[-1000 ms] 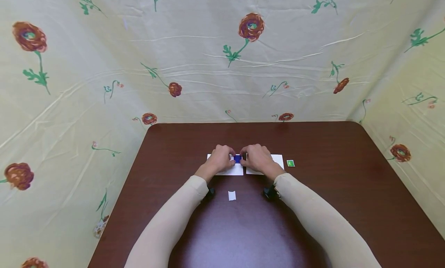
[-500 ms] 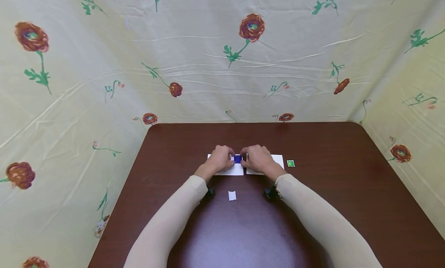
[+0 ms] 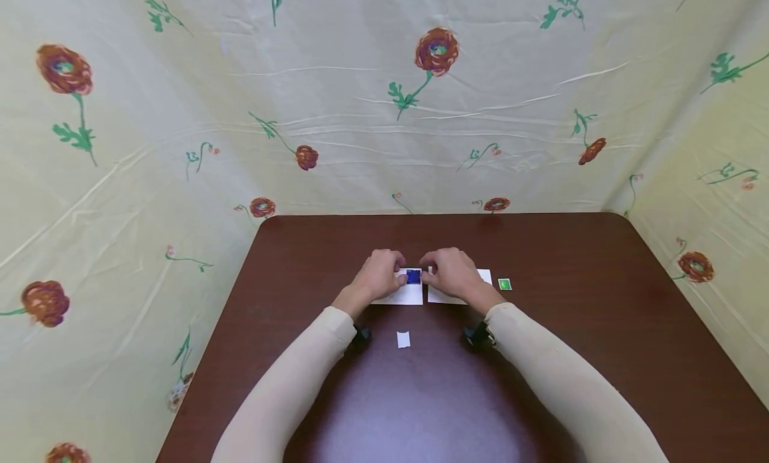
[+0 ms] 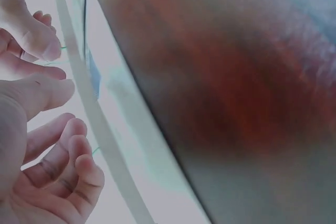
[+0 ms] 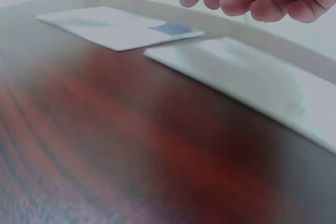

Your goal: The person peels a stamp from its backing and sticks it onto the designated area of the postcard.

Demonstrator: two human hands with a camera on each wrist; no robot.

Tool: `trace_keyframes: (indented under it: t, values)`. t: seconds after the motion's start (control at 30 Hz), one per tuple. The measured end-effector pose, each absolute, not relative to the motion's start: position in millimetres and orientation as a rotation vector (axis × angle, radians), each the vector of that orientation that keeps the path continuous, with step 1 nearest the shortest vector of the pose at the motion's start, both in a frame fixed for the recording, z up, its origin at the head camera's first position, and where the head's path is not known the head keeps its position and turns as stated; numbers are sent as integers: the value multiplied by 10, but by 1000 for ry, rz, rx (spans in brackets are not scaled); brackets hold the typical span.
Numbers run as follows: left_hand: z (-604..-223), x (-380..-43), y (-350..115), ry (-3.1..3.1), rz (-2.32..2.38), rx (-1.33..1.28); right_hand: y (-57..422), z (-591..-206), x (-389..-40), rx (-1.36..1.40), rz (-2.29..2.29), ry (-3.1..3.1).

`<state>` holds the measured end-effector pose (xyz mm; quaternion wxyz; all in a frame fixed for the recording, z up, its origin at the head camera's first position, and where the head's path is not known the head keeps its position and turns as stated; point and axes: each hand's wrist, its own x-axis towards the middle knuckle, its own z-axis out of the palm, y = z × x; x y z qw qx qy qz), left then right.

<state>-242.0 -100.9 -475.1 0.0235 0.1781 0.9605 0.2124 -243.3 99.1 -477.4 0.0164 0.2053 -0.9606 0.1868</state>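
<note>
My left hand (image 3: 377, 276) hovers over the left white envelope (image 3: 405, 297), its thumb and fingers loosely bent beside a dark blue stamp (image 3: 413, 277). The stamp lies flat at the envelope's far right corner; in the right wrist view that blue stamp (image 5: 170, 28) shows uncovered. My right hand (image 3: 453, 274) is over the second white envelope (image 3: 444, 299), with its fingertips near the gap between the two envelopes. In the right wrist view the fingers (image 5: 236, 3) of my right hand hang relaxed above the paper, and nothing shows between them. Both hands partly cover the envelopes.
A small green stamp (image 3: 504, 284) with a white border lies right of the second envelope. Nearer to me is a small white slip (image 3: 403, 339) on the dark brown table (image 3: 541, 383). Flower-patterned sheeting (image 3: 360, 116) surrounds the table at the back and sides.
My right hand has drawn slightly right, away from the blue stamp, and its fingertips are off it. The left hand stays beside the stamp. The view has shifted a little.
</note>
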Motion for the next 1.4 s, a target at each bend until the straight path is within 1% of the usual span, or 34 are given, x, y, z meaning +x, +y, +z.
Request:
trace_keyframes:
  t: [0.37, 0.7, 1.03, 1.4]
  values:
    - [-4449, -2393, -1045, 3075, 669, 637, 1236, -4433, -2411, 551, 634, -3006]
    - [-4341, -2368, -960, 3060, 593, 719, 1505, -4233, -2384, 509, 568, -3011]
    - [-4396, -2378, -797, 3026, 376, 951, 1747, -4124, -2345, 466, 558, -3047]
    - [-4521, -2398, -628, 2963, 269, 962, 1980, -4167, -2329, 436, 540, -3078]
